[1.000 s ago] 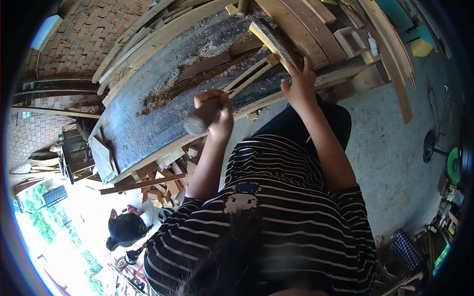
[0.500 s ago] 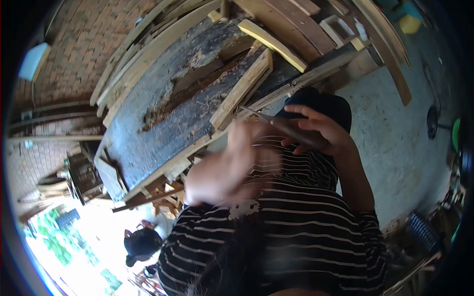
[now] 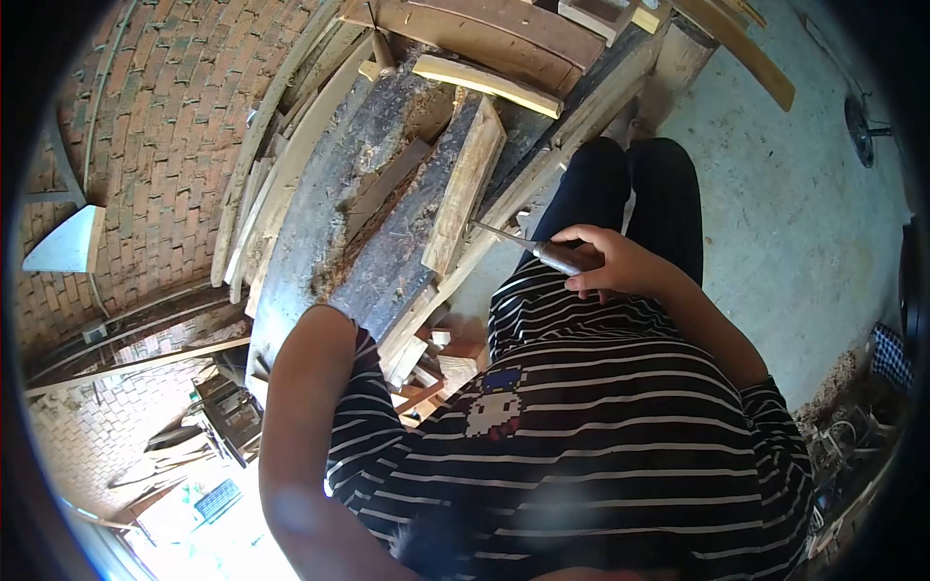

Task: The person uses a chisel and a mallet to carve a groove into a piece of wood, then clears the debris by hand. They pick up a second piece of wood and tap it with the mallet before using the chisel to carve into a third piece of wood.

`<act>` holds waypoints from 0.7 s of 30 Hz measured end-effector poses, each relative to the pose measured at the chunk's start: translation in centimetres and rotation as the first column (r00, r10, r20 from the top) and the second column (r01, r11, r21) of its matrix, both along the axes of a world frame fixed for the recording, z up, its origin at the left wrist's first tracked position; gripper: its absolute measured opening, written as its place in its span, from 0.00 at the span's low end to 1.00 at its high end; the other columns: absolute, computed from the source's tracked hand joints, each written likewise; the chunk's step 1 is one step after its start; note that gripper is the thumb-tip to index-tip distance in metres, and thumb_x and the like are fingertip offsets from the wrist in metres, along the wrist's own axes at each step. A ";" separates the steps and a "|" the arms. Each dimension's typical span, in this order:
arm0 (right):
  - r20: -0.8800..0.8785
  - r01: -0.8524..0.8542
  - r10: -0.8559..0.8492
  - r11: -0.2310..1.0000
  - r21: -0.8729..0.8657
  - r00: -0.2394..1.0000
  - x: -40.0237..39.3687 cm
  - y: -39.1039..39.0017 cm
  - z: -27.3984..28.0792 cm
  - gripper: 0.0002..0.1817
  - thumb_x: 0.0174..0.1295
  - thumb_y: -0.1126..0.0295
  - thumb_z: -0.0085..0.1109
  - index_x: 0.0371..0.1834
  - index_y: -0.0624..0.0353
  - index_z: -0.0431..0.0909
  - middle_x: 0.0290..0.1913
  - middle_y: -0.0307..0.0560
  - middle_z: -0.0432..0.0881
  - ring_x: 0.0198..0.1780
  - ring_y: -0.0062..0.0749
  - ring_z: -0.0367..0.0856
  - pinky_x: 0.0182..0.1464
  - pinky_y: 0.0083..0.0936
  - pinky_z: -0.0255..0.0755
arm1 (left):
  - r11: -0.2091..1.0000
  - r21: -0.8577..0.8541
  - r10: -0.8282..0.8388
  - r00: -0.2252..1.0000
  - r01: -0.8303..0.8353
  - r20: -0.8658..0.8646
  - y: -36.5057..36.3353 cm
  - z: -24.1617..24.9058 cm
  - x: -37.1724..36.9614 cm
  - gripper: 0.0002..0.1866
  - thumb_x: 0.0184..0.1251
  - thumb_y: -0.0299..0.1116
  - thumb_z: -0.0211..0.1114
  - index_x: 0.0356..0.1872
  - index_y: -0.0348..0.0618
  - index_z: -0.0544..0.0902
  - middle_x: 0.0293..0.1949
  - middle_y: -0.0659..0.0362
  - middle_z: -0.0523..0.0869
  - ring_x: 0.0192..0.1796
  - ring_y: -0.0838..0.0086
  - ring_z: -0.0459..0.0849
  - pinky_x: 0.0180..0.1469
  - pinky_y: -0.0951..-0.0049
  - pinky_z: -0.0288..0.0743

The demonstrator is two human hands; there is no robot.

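My right hand (image 3: pixel 612 259) is closed around a wooden-handled tool (image 3: pixel 562 258) with a long thin metal shaft, held in front of my lap. The shaft points left toward the bench, and its tip overlaps the edge of a long weathered wood block (image 3: pixel 465 184) in this view. That block lies slantwise on the dark, worn workbench (image 3: pixel 308 223). My left arm is bent, elbow over the bench corner and forearm running down out of the picture, so the left hand is hidden.
A yellow-edged wood strip (image 3: pixel 489 85) lies across the bench. Long boards (image 3: pixel 257 194) line its far side, and a thin spiked tool with a wooden handle (image 3: pixel 383 50) is at its upper end. Wood offcuts (image 3: pixel 460 363) sit beneath. Right of my legs is concrete floor (image 3: pixel 765 242).
My left hand, blurred in front of my chest before, has gone out of view as the arm folded up. My right hand stays around the tool. The view has shifted.
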State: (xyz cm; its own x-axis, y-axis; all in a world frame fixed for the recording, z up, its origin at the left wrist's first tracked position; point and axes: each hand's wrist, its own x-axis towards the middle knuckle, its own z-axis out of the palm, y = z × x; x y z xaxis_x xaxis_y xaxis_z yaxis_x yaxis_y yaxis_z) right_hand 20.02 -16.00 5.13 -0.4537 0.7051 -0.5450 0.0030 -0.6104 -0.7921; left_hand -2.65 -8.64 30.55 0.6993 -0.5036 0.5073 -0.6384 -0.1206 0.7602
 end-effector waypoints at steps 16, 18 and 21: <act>0.188 -0.093 0.048 0.966 0.240 0.981 -1.9 -0.2 0.2 0.40 0.51 0.68 0.69 0.68 0.62 0.60 0.54 0.58 0.78 0.53 0.37 0.79 0.57 0.30 0.70 | 0.995 -0.092 0.031 0.998 -0.035 -0.049 0.0 0.5 0.0 0.09 0.69 0.38 0.58 0.43 0.46 0.77 0.41 0.58 0.79 0.35 0.70 0.80 0.30 0.73 0.72; 0.249 -0.126 0.053 0.950 0.286 0.967 -2.2 -0.5 0.0 0.40 0.52 0.67 0.68 0.69 0.61 0.60 0.54 0.59 0.78 0.53 0.38 0.79 0.57 0.31 0.70 | 0.993 -0.112 0.044 0.998 -0.049 -0.051 -0.1 0.5 -0.2 0.09 0.69 0.38 0.58 0.43 0.46 0.77 0.41 0.58 0.79 0.35 0.70 0.80 0.30 0.73 0.72; 0.275 -0.137 0.060 0.953 0.270 0.959 -2.7 -0.6 0.3 0.40 0.52 0.67 0.68 0.69 0.60 0.59 0.53 0.60 0.79 0.54 0.39 0.79 0.58 0.32 0.69 | 0.988 -0.135 0.067 0.996 -0.073 -0.053 -0.1 0.3 -0.4 0.08 0.69 0.37 0.58 0.42 0.46 0.78 0.40 0.59 0.80 0.35 0.70 0.80 0.30 0.74 0.72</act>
